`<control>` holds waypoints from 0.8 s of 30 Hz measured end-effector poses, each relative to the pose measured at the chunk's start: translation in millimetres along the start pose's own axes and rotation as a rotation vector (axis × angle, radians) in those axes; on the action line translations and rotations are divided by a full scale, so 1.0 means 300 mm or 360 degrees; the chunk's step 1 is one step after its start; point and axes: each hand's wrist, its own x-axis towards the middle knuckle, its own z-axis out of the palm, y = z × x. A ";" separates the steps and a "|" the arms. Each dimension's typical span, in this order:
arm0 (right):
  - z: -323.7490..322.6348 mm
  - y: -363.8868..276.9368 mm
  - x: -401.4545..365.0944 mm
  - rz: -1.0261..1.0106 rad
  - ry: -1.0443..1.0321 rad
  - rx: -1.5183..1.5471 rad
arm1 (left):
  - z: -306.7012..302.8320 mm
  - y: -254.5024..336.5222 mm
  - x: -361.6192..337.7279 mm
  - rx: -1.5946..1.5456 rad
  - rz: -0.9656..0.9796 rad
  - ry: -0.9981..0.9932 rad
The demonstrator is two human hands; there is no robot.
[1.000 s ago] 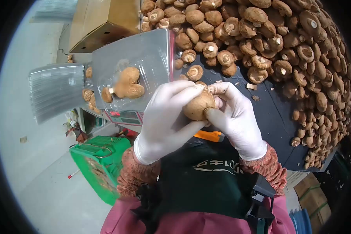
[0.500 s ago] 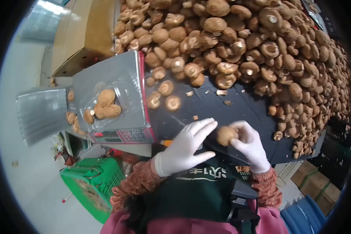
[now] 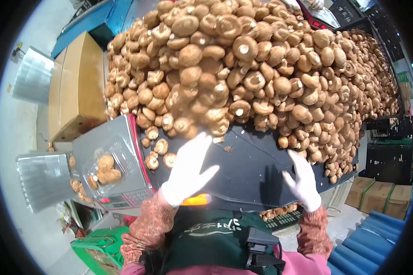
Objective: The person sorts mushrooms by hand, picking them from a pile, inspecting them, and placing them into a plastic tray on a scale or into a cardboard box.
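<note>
My left hand (image 3: 190,169), in a white glove, is stretched out with the thumb apart, its fingertips by the near edge of a big heap of brown shiitake mushrooms (image 3: 254,80). Nothing shows in it, though the mushrooms beyond its fingertips are blurred. In a matching glove, my right hand (image 3: 303,182) hovers over the right part of the black tabletop (image 3: 243,172), fingers apart and holding nothing visible. Several loose mushrooms (image 3: 161,146) lie left of my left hand, beside a scale (image 3: 137,158). On the scale, a clear plastic tray (image 3: 119,158) holds a few mushrooms (image 3: 108,170).
A cardboard box (image 3: 73,87) stands at the back left, and a stack of clear trays (image 3: 43,178) is left of the scale. An orange-handled object (image 3: 196,200) lies at the table's front edge. Below are a green crate (image 3: 101,245) and, at right, strapped cartons (image 3: 378,195).
My right hand has let go of the mushroom and opened. My left hand has reached forward to the heap. The camera view has shifted, showing more of the far side.
</note>
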 end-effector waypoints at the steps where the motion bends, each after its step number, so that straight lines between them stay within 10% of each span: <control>1: -0.012 -0.024 0.088 -0.0022 0.0133 -0.0017 | -0.027 0.003 0.071 0.0030 0.0004 0.0063; 10: -0.120 -0.036 0.930 -0.0476 0.1426 0.0455 | -0.130 0.001 0.623 0.0551 0.0291 0.0513; 18: -0.067 -0.031 1.096 -0.0130 0.0995 0.0016 | -0.107 -0.009 0.946 0.0912 0.0226 0.0384; 24: 0.015 -0.024 0.917 -0.0303 0.1069 0.0249 | -0.034 0.047 0.751 0.0638 0.0389 0.0512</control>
